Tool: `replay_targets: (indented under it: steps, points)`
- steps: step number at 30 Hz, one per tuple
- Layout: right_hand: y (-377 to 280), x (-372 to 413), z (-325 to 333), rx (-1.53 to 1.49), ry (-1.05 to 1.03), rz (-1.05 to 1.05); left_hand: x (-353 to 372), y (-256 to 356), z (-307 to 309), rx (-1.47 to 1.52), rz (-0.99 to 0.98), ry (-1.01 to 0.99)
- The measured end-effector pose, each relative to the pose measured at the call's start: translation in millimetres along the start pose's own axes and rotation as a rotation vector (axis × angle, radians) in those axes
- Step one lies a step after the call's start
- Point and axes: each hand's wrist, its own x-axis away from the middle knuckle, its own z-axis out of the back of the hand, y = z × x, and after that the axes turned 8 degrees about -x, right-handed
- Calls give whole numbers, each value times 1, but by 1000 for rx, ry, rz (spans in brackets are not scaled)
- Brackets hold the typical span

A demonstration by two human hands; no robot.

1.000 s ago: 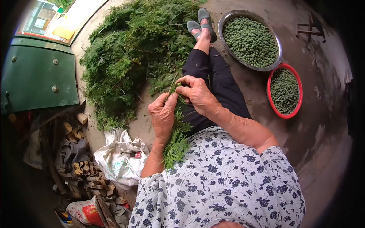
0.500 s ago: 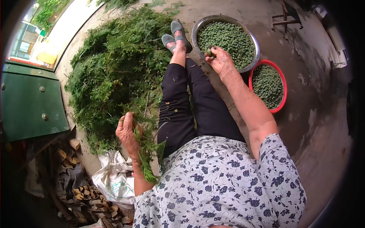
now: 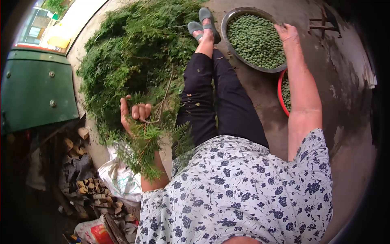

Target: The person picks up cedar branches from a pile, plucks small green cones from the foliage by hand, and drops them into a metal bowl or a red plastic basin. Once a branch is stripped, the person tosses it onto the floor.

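Evergreen sprig (image 3: 146, 142) is seen toward eight o'clock, its stem gripped by the curled fingers of the left hand (image 3: 136, 113) (the index finger is raised); part of the forearm is covered by its foliage. Hands are set well apart; the right hand (image 3: 290, 35) is placed between one and two o'clock, at the right rim of a metal bowl (image 3: 224, 32) filled with green berries (image 3: 256, 40); whether anything is pinched there cannot be told. Red basin (image 3: 280, 92), nearer three o'clock, is partly hidden by the right forearm; cut greenery (image 3: 130, 53) is heaped around eleven.
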Motion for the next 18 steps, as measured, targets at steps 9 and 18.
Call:
replay_targets:
  steps: [9,18]
  points:
    - [60,-24,23,219,-65,-118,-24,15,27,180,30,-366]
    - [-154,85,-60,-1000,-394,-359,-32,1,11,436,-18,-449]
